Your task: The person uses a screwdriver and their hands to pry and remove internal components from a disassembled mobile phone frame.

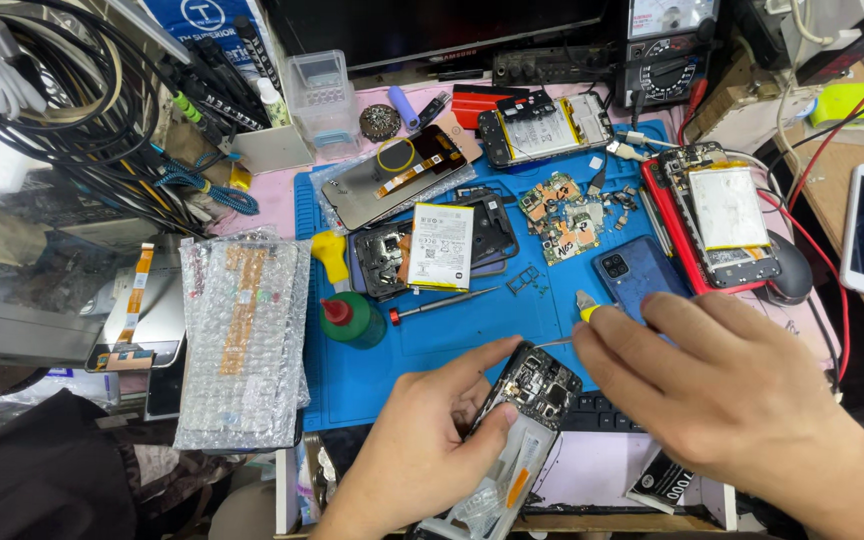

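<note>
At the bottom centre of the frame, my left hand (422, 440) grips an opened phone (512, 430) by its edge, thumb pressed on the bared circuit board, fingers curled behind it. My right hand (722, 400) comes in from the lower right, fingers drawn together around tweezers (555, 342), whose thin tip lies at the phone's top edge; how the pinch sits is hidden by the back of my hand.

By the look of it, I am partway through the strip-down: the back is off, the board is bare, and the tip is working at a small part near the top edge. I judge the next move needs a light, steady lift, with the phone held firm so nothing tears or flies off.

The phone tilts above the near edge of a blue work mat (432, 340). Just above my hands lie a red-tipped screwdriver (442, 303) and a green bottle with a red cap (350, 318). Further up the mat, a white battery (440, 246) rests on another opened phone, with a heap of small circuit boards (564, 216) right of it. A blue phone back (640, 276) lies above my right hand. At left sits a bubble-wrap bundle (242, 340).
</note>
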